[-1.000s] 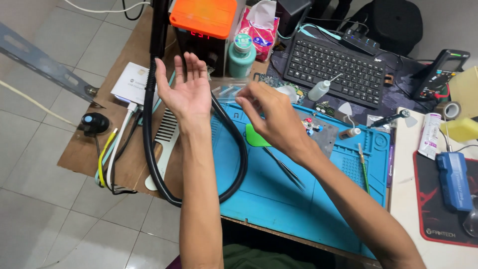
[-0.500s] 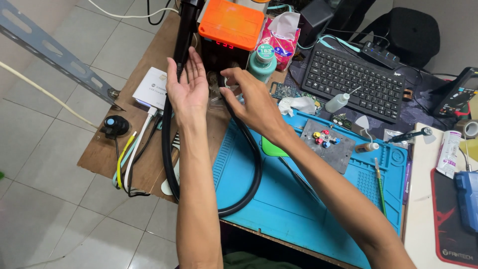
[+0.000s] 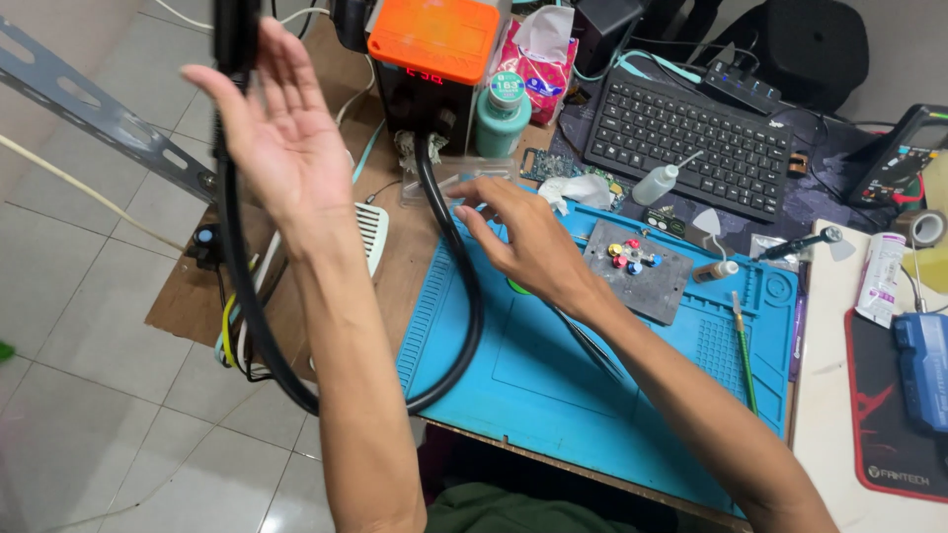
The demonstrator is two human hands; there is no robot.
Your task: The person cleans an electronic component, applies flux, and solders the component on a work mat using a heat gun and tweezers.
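Left hand (image 3: 281, 138) raised high over the left edge of the desk, palm up and toward the camera, fingers spread wide and holding nothing; black handpiece (image 3: 237, 39) just behind the fingers, touching or not cannot be told. Thick black hose (image 3: 464, 296) running down from that handpiece, looping low off the desk edge, then curving back up across the blue mat (image 3: 612, 434) to the front of the black station (image 3: 420, 94) with the orange top (image 3: 434, 38).

Right hand (image 3: 528, 242) low over the upper left corner of the mat, palm down, fingers loosely curled and reaching toward a clear plastic piece (image 3: 449, 183) lying just in front of the station; fingertips near it, contact not clear, grip not to be told. Thin dark tweezers (image 3: 588, 345) lying on the mat under the right wrist.

Teal bottle (image 3: 502, 116) upright just right of the station, pink tissue pack (image 3: 541, 59) behind it. Small circuit board (image 3: 538, 163) and crumpled white tissue (image 3: 583, 190) beyond the right hand's fingers. Grey metal plate (image 3: 642, 276) on the mat right of the hand, small coloured caps (image 3: 630, 259) on it. White dropper bottle (image 3: 660, 183) in front of the black keyboard (image 3: 691, 143). Green-handled brush (image 3: 743, 345) on the mat's right part. White comb-like piece (image 3: 370, 232) on the brown board left of the hose. Blue device (image 3: 923, 370) on the black pad at far right
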